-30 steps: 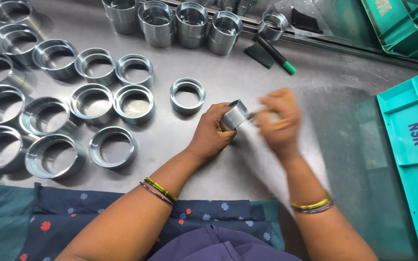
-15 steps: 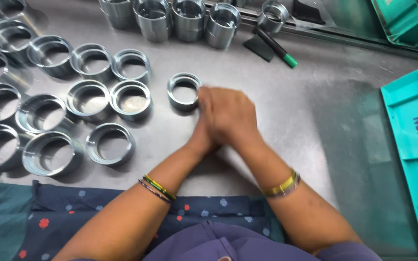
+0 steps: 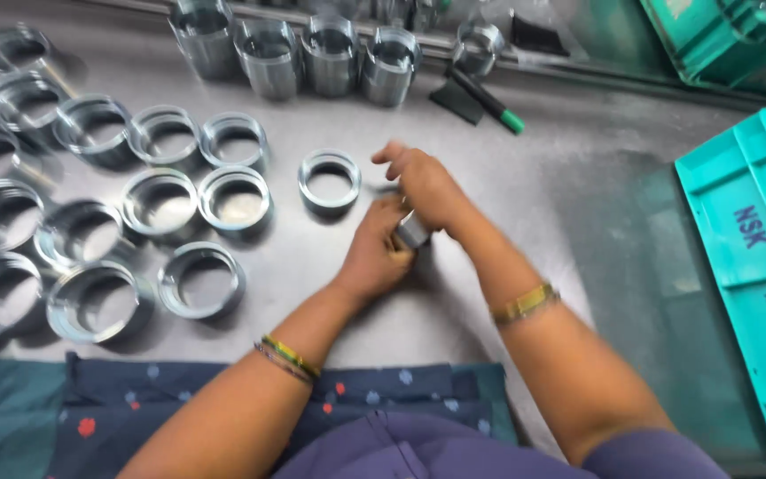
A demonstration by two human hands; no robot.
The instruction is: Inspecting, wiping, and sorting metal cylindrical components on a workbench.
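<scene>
Metal ring (image 3: 412, 231), small and silvery, sat pinched between both hands near the middle of the steel counter (image 3: 534, 186), a little toward its near edge. The left hand (image 3: 374, 253) cupped it from below and from the near side, fingers curled shut around it; the right hand (image 3: 423, 186) lay over it from the far side, thumb and inner fingers pressed onto the ring while the forefinger pointed away toward the far edge. Only a short curved piece of the ring showed between the two palms, so which way its bore pointed could not be told, nor whether anything else was held with it.

Just beyond the right hand's fingertips a lone ring (image 3: 330, 180) lay flat on the counter, bore up, close to the hand but apart from it. Farther toward the left edge lay rows of larger rings (image 3: 161, 200), also flat, blurred and partly cut off at the frame. Along the far edge stood taller metal sleeves (image 3: 330, 55) upright, with a green-capped marker (image 3: 488, 102) lying aslant beside them. Teal plastic trays (image 3: 746, 266) ran along the right edge, cut off by the frame.
</scene>
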